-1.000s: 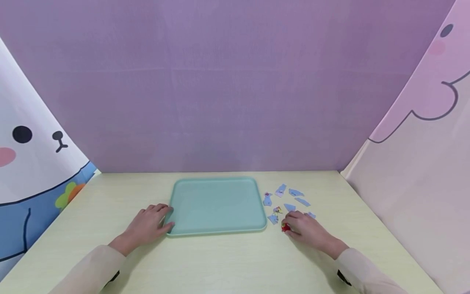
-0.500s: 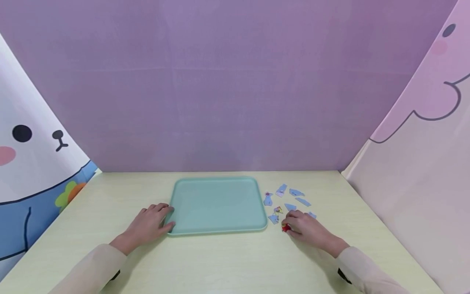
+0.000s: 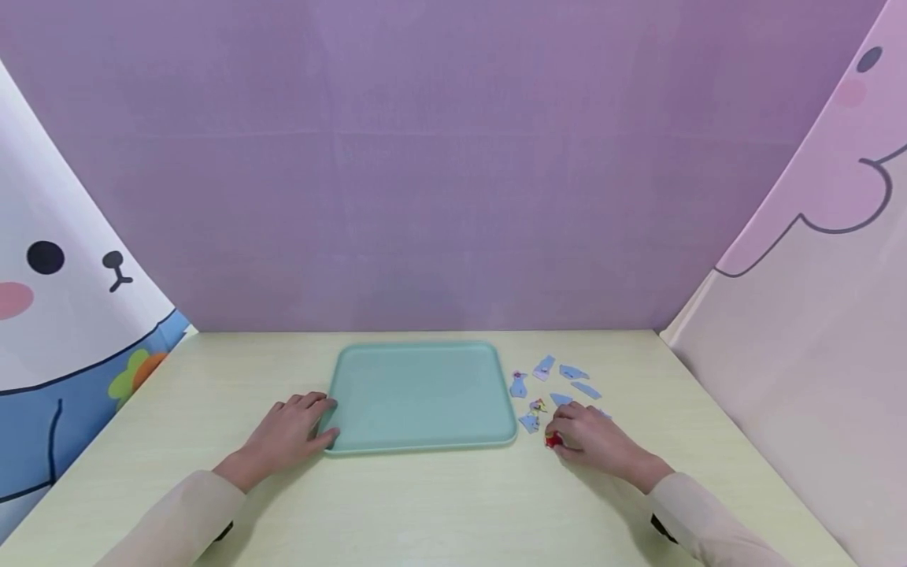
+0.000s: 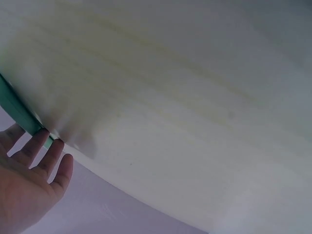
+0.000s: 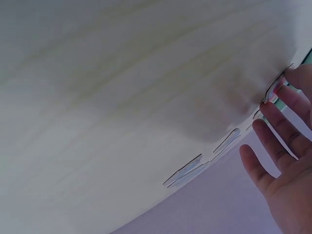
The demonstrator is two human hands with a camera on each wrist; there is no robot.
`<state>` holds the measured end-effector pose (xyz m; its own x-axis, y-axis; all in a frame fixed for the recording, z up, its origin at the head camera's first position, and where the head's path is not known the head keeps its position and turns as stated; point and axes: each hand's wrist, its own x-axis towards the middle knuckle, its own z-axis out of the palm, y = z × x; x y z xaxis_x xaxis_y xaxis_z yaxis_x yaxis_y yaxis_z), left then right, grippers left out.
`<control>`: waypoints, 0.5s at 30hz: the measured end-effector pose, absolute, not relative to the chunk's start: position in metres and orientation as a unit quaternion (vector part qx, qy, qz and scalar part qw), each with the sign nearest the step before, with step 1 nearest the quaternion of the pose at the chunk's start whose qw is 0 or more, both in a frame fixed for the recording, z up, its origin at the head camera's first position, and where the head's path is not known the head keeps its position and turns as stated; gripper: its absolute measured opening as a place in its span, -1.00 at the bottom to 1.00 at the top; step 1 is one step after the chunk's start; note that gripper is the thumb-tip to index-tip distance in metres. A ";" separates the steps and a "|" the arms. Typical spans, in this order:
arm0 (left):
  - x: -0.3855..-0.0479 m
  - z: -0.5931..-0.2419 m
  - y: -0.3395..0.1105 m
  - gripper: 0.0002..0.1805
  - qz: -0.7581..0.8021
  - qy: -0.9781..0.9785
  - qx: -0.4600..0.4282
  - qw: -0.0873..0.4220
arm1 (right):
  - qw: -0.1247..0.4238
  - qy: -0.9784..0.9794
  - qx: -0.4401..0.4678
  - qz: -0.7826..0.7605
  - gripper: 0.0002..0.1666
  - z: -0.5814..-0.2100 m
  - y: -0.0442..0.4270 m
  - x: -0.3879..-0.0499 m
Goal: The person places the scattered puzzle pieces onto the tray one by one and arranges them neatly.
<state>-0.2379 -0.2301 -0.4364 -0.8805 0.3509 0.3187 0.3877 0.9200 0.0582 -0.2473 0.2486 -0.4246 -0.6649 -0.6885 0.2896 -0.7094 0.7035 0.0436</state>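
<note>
In the head view my left hand (image 3: 283, 437) rests with loosely bent fingers and thumb on the left edge of the green tray (image 3: 425, 394). The left wrist view shows the fingertips of that hand (image 4: 34, 180) against the tray's green rim (image 4: 19, 109). To the right of the tray, my right hand (image 3: 598, 442) holds a small red piece (image 3: 553, 441) between thumb and fingertips, low at the table. In the right wrist view the piece (image 5: 276, 90) is by the thumb and forefinger; the other fingers of the hand (image 5: 287, 161) spread apart.
Several flat, irregular blue pieces (image 3: 544, 368) lie between the tray and the right hand and behind that hand, one partly hidden by it. A small yellow-and-red piece (image 3: 538, 405) is among them. A purple backdrop (image 3: 453, 197) rises behind the pale table (image 3: 425, 512).
</note>
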 end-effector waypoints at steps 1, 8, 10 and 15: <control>-0.238 -0.436 -0.230 -0.52 -0.061 -0.968 -0.190 0.152 | 0.144 -0.912 0.383 0.035 -0.81 -0.425 0.249 -0.248; -0.239 -0.438 -0.230 -0.51 -0.062 -0.968 -0.190 0.151 | 0.140 -0.916 0.373 0.044 -0.83 -0.425 0.248 -0.249; -0.239 -0.438 -0.230 -0.51 -0.062 -0.968 -0.189 0.151 | 0.139 -0.917 0.372 0.046 -0.83 -0.425 0.247 -0.249; -0.239 -0.437 -0.231 -0.51 -0.065 -0.969 -0.188 0.150 | 0.146 -0.916 0.372 0.041 -0.82 -0.424 0.247 -0.251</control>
